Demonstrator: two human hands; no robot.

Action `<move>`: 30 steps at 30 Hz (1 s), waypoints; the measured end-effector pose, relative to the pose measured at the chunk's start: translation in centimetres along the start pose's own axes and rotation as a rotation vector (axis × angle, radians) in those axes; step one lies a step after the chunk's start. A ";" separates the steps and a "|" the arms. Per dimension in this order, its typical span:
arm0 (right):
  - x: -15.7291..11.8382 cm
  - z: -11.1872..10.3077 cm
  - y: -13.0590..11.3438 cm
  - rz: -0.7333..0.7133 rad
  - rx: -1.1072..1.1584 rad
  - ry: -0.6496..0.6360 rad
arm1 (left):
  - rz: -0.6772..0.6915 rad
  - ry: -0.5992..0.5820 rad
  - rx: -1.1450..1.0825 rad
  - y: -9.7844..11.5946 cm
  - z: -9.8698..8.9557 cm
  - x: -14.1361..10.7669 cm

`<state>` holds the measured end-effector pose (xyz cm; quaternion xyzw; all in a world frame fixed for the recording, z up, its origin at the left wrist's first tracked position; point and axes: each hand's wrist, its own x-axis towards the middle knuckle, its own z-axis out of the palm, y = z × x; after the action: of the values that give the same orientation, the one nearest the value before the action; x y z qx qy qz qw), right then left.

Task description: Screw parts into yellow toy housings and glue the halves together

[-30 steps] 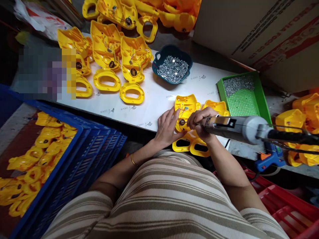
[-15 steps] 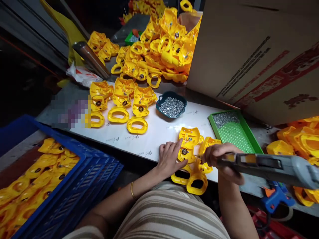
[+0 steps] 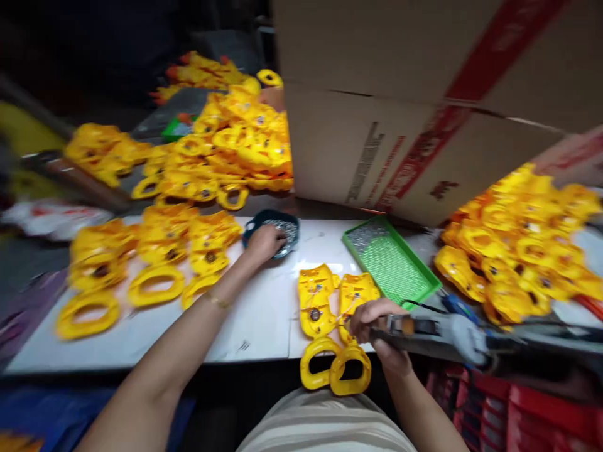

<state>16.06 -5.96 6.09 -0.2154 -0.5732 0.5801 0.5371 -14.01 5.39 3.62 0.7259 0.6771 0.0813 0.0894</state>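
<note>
My left hand (image 3: 264, 242) reaches into a dark teal dish (image 3: 291, 221) of small silver metal pieces. Its fingers are curled together among the pieces; what they pinch is too small to make out. In my right hand (image 3: 378, 323) is a grey electric screwdriver (image 3: 436, 329), its tip end pointing left over a yellow plastic shell half (image 3: 357, 294). Beside that shell lies another yellow shell half (image 3: 316, 301), hollow side up, with a round dark part and thin wires. Their ring-shaped ends hang over the table's front edge.
More yellow shells (image 3: 162, 235) stand in a row at left, with piles (image 3: 235, 144) behind and another heap (image 3: 527, 245) at right. A green tray (image 3: 409, 267) holds small metal pieces. A large cardboard box (image 3: 339, 150) blocks the back. Red crates (image 3: 518, 414) sit below right.
My left hand has left the yellow shell and moved to the dish of metal pieces. My right hand still holds the screwdriver. The view has swung to the right.
</note>
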 end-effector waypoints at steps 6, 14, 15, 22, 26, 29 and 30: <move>1.7 -0.3 0.0 0.050 0.083 0.001 | -0.062 0.078 -0.023 -3.2 1.9 0.4; 1.7 -0.2 -1.3 0.083 0.073 -0.039 | -0.082 0.316 -0.214 -1.6 0.3 0.5; 1.5 -0.3 -1.5 0.070 0.063 -0.030 | -0.079 0.381 -0.260 -0.6 -0.2 -0.2; 1.0 0.1 -2.7 -0.154 0.122 0.126 | 0.082 0.369 -0.710 9.3 1.4 -11.3; 2.0 1.7 -3.0 -0.167 0.165 0.140 | 0.016 0.315 -0.907 12.1 3.8 -15.6; 2.3 2.7 -3.4 -0.179 0.159 0.126 | -0.073 0.252 -1.014 12.5 4.2 -17.1; 2.4 3.0 -3.4 -0.179 0.150 0.122 | -0.103 0.233 -1.047 12.6 4.3 -17.3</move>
<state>14.00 -5.98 10.77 -0.1573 -0.5115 0.5570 0.6352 -2.03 -12.79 2.56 0.5362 0.5861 0.4837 0.3675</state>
